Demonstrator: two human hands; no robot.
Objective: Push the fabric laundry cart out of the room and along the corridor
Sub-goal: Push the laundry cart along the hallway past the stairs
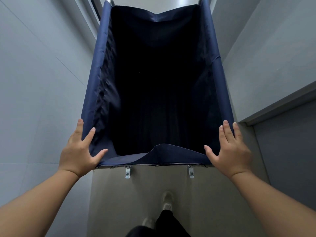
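The navy fabric laundry cart (100,69) fills the middle of the view, its dark inside showing nothing. A metal frame edge with two clips runs under its near rim (153,165). My left hand (80,151) lies on the near left corner, fingers spread, thumb over the near rim. My right hand (230,147) rests on the near right corner the same way. Both hands press on the cloth-covered frame; the fingers are not curled around it.
Grey walls stand close on both sides: the left wall (37,82) and the right wall (265,57). A darker panel with a ledge (282,103) juts at the lower right. Beige floor (213,202) lies below, with my white-shoed feet (167,200) on it.
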